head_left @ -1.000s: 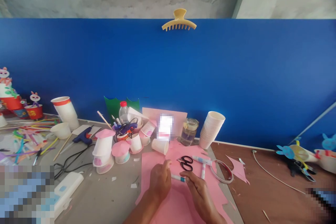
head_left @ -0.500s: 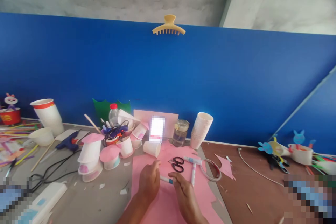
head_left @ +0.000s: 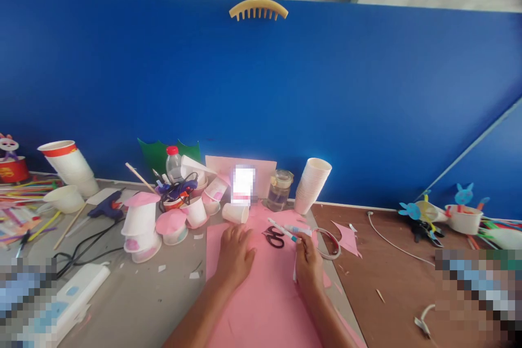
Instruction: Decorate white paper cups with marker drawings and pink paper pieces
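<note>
My left hand (head_left: 235, 254) lies on a large sheet of pink paper (head_left: 256, 304), fingers stretched forward near a white paper cup (head_left: 235, 213) that is on its side. My right hand (head_left: 309, 262) holds a white marker (head_left: 281, 229) with a teal end, its other end pointing up and left. Black-handled scissors (head_left: 274, 237) rest on the paper between the hands. Another white pen (head_left: 294, 271) lies partly hidden under my right hand. A white tube-like item (head_left: 299, 230) lies just behind the marker.
A stack of paper cups (head_left: 314, 185) and a glass jar (head_left: 280, 190) stand behind the paper. On the left are pink-topped cup models (head_left: 141, 223), a glue gun (head_left: 105, 205) and a white power strip (head_left: 65, 304). A tape roll (head_left: 328, 243) lies right.
My hands have moved apart. The right one has carried the marker rightward, and the left has come down flat on the paper. The view has tilted slightly downward.
</note>
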Available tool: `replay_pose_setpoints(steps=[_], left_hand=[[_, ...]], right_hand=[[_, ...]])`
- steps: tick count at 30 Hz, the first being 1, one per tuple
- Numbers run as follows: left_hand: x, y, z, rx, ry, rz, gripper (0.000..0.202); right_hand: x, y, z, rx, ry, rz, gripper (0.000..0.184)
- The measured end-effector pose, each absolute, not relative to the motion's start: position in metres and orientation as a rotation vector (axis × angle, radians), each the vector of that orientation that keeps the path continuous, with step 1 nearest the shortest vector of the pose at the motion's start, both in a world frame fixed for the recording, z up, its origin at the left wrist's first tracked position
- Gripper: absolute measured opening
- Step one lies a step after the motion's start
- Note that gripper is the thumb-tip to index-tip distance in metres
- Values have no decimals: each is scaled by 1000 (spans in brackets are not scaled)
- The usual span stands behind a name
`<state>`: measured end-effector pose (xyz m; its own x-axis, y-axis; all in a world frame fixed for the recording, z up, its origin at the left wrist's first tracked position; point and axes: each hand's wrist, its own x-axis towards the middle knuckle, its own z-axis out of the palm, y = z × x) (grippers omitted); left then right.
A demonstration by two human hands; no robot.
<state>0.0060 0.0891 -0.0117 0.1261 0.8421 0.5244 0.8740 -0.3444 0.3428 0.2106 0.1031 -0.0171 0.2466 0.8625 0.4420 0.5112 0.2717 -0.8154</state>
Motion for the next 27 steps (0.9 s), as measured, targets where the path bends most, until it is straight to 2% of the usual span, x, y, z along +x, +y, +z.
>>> replay_pose_setpoints(steps=[8, 11, 18, 24, 27], left_hand=[[8, 86, -10, -2414, -1787, -835, 17], [9, 86, -9, -2455, -1757, -812, 18], [9, 87, -13, -2459, -1754, -837, 19], [10, 83, -4, -2453, -1858, -860, 21], [12, 80, 1, -2503, -1876, -862, 19]], right_hand=[[196, 97, -19, -1400, -1718, -91, 32], [193, 93, -15, -1361, -1715, -184, 29], [187, 87, -12, -1241, -1718, -185, 24], [181, 85, -13, -1280, -1880, -129, 36], [176, 85, -15, -1306, -1993, -128, 35]])
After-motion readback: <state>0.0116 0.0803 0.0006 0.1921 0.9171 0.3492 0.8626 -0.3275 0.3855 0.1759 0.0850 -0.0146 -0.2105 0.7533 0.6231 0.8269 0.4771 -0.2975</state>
